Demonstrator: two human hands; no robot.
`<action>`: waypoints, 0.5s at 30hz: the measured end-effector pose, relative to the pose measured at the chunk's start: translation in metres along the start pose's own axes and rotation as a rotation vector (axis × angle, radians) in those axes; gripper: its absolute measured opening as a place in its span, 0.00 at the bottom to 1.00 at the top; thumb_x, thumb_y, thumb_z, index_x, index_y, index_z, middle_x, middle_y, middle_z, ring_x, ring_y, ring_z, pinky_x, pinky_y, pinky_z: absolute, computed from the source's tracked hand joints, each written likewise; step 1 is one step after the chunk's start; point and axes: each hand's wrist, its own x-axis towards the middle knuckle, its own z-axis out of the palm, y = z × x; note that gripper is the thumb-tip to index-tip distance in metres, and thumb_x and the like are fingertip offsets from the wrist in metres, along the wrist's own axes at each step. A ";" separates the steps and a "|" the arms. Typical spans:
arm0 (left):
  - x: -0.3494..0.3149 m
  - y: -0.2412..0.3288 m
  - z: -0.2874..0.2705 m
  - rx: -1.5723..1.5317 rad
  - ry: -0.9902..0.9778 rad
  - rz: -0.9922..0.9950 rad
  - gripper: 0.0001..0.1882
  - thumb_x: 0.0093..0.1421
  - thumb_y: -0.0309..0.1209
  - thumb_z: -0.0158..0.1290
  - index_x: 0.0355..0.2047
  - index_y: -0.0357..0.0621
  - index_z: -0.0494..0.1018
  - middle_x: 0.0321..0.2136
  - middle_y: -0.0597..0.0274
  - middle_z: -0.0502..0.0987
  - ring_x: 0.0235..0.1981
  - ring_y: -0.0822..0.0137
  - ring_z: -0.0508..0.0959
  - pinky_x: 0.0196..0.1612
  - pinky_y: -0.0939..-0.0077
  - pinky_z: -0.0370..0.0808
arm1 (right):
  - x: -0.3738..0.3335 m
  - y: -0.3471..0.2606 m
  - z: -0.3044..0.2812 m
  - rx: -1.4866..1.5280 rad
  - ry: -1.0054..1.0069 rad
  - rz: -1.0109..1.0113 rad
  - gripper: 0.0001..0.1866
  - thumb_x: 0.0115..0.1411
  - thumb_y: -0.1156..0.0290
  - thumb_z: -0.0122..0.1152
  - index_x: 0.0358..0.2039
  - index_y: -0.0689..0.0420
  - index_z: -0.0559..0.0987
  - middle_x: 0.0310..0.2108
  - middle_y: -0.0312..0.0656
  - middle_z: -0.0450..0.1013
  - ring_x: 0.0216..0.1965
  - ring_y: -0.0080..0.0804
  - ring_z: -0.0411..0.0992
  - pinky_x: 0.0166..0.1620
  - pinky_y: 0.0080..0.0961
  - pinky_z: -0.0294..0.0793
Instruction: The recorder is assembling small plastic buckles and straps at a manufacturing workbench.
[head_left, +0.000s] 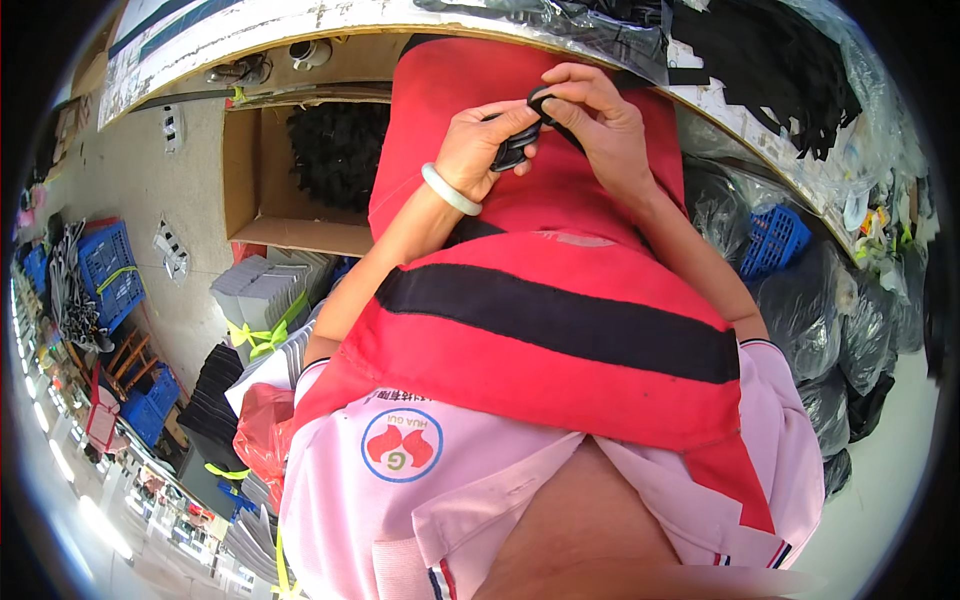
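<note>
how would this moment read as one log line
left hand: holding black bundle | right hand: pinching black strip | below hands: red apron

Black pieces (510, 154) partly hidden by the hands (470, 146), worktable (215, 48) cut off by the upper edge

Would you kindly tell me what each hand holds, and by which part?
The left hand clasps a black bundle, thumb across its upper edge; the right hand pinches a black strip near its bend. Whether they join is unclear.
</note>
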 end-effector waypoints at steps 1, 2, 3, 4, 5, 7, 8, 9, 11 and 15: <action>-0.002 0.003 0.004 -0.012 0.033 0.032 0.12 0.61 0.29 0.54 0.42 0.32 0.74 0.30 0.56 0.77 0.22 0.71 0.75 0.17 0.81 0.71 | 0.002 -0.001 -0.002 -0.126 0.024 -0.125 0.07 0.60 0.76 0.60 0.38 0.62 0.79 0.36 0.36 0.75 0.34 0.19 0.71 0.37 0.15 0.72; -0.002 0.006 0.008 -0.023 0.066 0.065 0.12 0.59 0.27 0.57 0.40 0.31 0.75 0.27 0.56 0.78 0.20 0.71 0.76 0.15 0.81 0.70 | 0.004 -0.004 -0.004 -0.253 0.050 -0.250 0.07 0.60 0.76 0.60 0.39 0.61 0.80 0.34 0.36 0.75 0.32 0.18 0.70 0.33 0.14 0.71; -0.001 0.009 0.009 -0.023 0.067 0.063 0.12 0.59 0.27 0.57 0.40 0.31 0.75 0.27 0.56 0.78 0.20 0.71 0.76 0.15 0.81 0.70 | 0.003 -0.013 -0.007 -0.252 0.050 -0.248 0.07 0.60 0.76 0.60 0.39 0.61 0.80 0.34 0.36 0.75 0.32 0.18 0.70 0.33 0.14 0.71; -0.001 0.012 0.008 0.062 0.132 0.121 0.12 0.58 0.27 0.58 0.40 0.30 0.75 0.26 0.56 0.78 0.19 0.71 0.76 0.15 0.81 0.70 | 0.001 -0.030 -0.009 -0.093 0.033 -0.127 0.07 0.61 0.75 0.59 0.39 0.59 0.80 0.32 0.35 0.75 0.29 0.17 0.69 0.31 0.12 0.69; 0.001 0.015 0.008 0.149 0.193 0.181 0.12 0.57 0.26 0.58 0.39 0.30 0.75 0.26 0.56 0.78 0.19 0.71 0.76 0.15 0.81 0.70 | 0.003 -0.042 -0.011 0.064 0.018 -0.010 0.07 0.61 0.75 0.59 0.40 0.58 0.80 0.30 0.34 0.76 0.26 0.16 0.68 0.29 0.11 0.66; 0.005 0.016 0.002 0.137 0.187 0.169 0.12 0.56 0.26 0.59 0.38 0.30 0.76 0.26 0.56 0.78 0.18 0.71 0.76 0.14 0.81 0.70 | 0.010 -0.042 -0.011 0.002 0.060 -0.080 0.06 0.62 0.75 0.58 0.39 0.56 0.80 0.23 0.33 0.73 0.21 0.15 0.65 0.26 0.11 0.63; 0.004 0.015 0.002 0.134 0.183 0.153 0.12 0.56 0.26 0.59 0.38 0.29 0.76 0.26 0.55 0.78 0.18 0.71 0.76 0.14 0.81 0.70 | 0.015 -0.035 -0.017 -0.084 0.029 -0.010 0.06 0.61 0.75 0.58 0.39 0.57 0.80 0.25 0.33 0.73 0.24 0.16 0.66 0.28 0.11 0.64; 0.003 0.015 0.002 0.131 0.181 0.139 0.12 0.56 0.26 0.59 0.38 0.29 0.76 0.26 0.55 0.78 0.18 0.71 0.76 0.14 0.81 0.70 | 0.020 -0.027 -0.022 -0.168 -0.004 0.061 0.06 0.61 0.75 0.58 0.39 0.57 0.80 0.26 0.33 0.72 0.26 0.16 0.67 0.29 0.12 0.65; 0.001 0.018 0.005 0.121 0.150 0.107 0.12 0.57 0.26 0.59 0.38 0.29 0.76 0.26 0.55 0.78 0.18 0.71 0.76 0.14 0.81 0.69 | 0.024 -0.011 -0.029 -0.235 -0.102 -0.065 0.07 0.60 0.75 0.60 0.38 0.59 0.79 0.32 0.33 0.71 0.31 0.17 0.68 0.33 0.14 0.67; 0.000 0.010 0.005 0.083 0.150 0.116 0.12 0.57 0.26 0.58 0.39 0.29 0.76 0.26 0.56 0.78 0.18 0.71 0.76 0.14 0.81 0.69 | 0.014 -0.005 -0.020 -0.402 -0.179 -0.244 0.08 0.57 0.78 0.62 0.38 0.60 0.79 0.39 0.33 0.71 0.33 0.19 0.69 0.34 0.15 0.69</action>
